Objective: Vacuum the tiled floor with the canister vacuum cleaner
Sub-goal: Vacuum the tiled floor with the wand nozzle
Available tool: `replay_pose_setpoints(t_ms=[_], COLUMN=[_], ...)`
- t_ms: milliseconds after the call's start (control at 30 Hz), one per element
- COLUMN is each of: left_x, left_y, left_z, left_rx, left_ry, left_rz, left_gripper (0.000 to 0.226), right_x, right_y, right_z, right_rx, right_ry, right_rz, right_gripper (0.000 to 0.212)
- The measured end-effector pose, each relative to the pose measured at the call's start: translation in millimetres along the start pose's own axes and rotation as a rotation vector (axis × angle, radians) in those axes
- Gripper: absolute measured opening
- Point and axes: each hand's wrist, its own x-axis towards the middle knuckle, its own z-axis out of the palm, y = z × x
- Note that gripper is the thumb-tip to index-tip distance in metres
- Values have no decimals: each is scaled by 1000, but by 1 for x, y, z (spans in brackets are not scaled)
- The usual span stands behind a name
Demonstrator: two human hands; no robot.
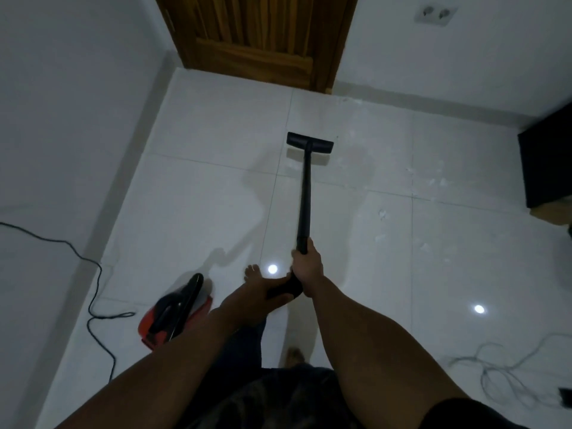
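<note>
Barefoot on the floor [201, 187], we hold the nozzle [309, 143] flat on a tile at upper centre of the frame, short of the door [263, 35]. Our right hand [307, 267] is wrapped round the lower end of the wand [305, 193], fingers fully curled. Our left hand [258, 289], just below it, curls round the black hose end [289, 287] (how firmly, the dim light does not let us say). The red-and-black canister [176, 314] sits on the tiles at lower left, beside our foot [252, 271], and a cord [93, 274] trails along the left wall.

The job looks to us part done at best. White scraps [433, 181] lie scattered over the tiles right of centre, from near the wand out toward a dark box [548, 168] at the right edge, and the nozzle stands apart from most of them. Tiles at centre and left show no scraps that we can make out. A grey cable [501, 366] loops at lower right, where the floor also looks to need a pass.

No brand, label or writing can be read, neither on the canister nor on the socket [435, 15] at upper right.
</note>
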Motion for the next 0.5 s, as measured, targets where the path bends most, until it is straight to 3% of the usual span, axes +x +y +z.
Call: replay_pose_setpoints(t_ms=[100,167,267,500], left_x=[-26,-56,-102,-184], left_y=[-13,-4,11,0], left_z=[62,102,138,209], left_rx=[48,95,-31,-104], left_ry=[16,-1,-2,-40], left_rz=[-63,-30,69,89], left_gripper=[69,63,48,47], right_x=[-34,-58,-90,-161], right_y=[51,93,144,241], right_z=[-17,-29,-39,-38], right_rx=[-3,-2,-10,96], right_ry=[-15,-24,-26,-34], right_rz=[5,20,30,41], right_gripper=[75,78,81,70])
